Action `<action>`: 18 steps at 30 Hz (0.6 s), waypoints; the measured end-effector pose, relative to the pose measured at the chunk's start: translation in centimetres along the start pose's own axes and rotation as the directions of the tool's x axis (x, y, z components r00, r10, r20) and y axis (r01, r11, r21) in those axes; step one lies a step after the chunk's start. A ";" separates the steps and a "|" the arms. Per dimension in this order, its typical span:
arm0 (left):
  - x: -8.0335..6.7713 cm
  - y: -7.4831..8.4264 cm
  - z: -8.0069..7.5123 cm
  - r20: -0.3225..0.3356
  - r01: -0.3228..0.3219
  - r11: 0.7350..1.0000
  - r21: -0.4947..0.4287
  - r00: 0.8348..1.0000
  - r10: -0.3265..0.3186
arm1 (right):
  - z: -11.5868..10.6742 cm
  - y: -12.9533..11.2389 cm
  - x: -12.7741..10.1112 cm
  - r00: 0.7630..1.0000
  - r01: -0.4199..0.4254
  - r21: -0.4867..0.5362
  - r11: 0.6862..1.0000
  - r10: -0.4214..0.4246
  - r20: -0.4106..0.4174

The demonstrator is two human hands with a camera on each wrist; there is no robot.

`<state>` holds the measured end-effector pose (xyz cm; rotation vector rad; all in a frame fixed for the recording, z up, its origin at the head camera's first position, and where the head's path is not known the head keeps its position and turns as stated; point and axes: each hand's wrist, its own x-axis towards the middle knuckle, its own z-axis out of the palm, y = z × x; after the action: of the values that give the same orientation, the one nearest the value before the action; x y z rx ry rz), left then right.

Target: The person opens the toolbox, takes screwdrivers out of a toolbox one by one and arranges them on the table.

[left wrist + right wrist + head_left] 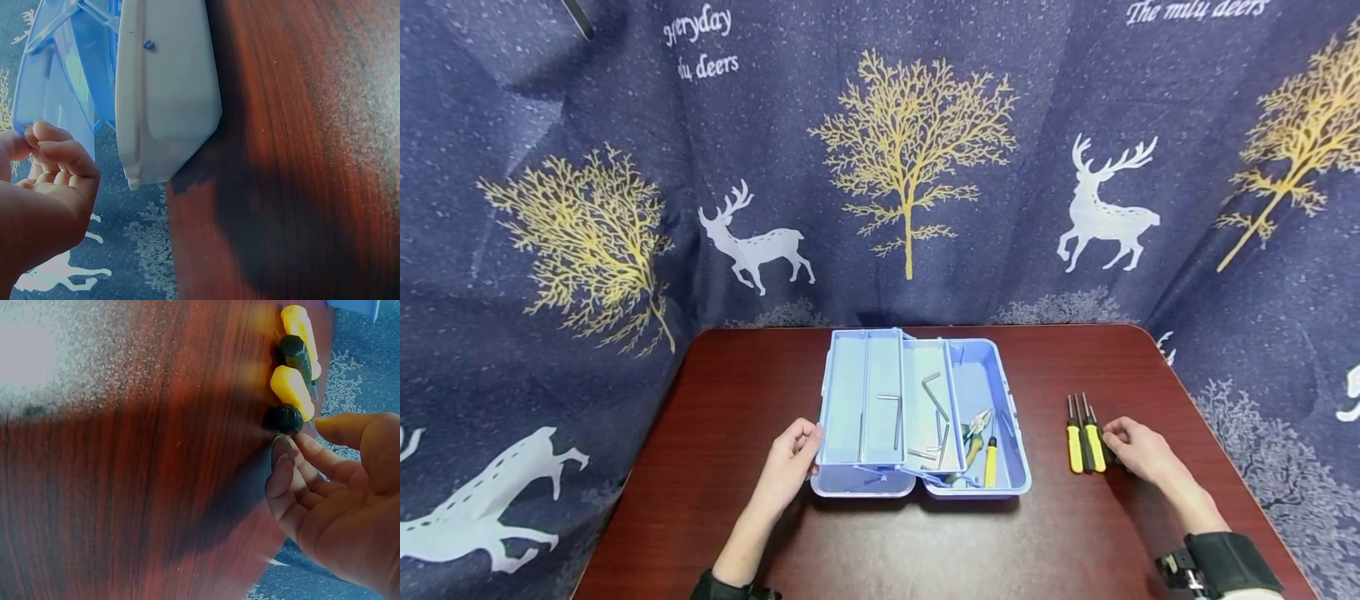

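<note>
A light blue toolbox (1015, 433) stands unfolded on the table, its stepped trays raised over the left half. My left hand (792, 457) pinches the left edge of the upper tray (842, 383) between thumb and fingertips; the left wrist view shows the same hand (53, 181) at the tray's corner. To the right, several screwdrivers with yellow and black handles (1086, 446) lie side by side. My right hand (1142, 450) is beside the rightmost one. In the right wrist view its fingertips are right at the black handle (287, 419), thumb apart from the fingers.
Hex keys (936, 396) lie in the trays. Pliers (976, 429) and a yellow-handled tool (991, 462) are in the toolbox's right compartment. The reddish-brown table (730, 392) ends at a dark blue patterned cloth (917, 300) behind it.
</note>
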<state>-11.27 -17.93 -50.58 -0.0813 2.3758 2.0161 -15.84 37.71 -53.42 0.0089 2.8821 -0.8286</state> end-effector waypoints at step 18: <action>-0.3 -0.1 0.2 -0.010 -0.026 1.000 0.011 1.000 0.026 | 0.0 0.0 -0.1 1.000 0.012 0.008 1.000 -0.012 0.005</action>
<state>-10.95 -17.76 -50.67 -0.0611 2.4057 2.0187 -15.72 37.69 -53.35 -0.0102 2.8766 -0.8407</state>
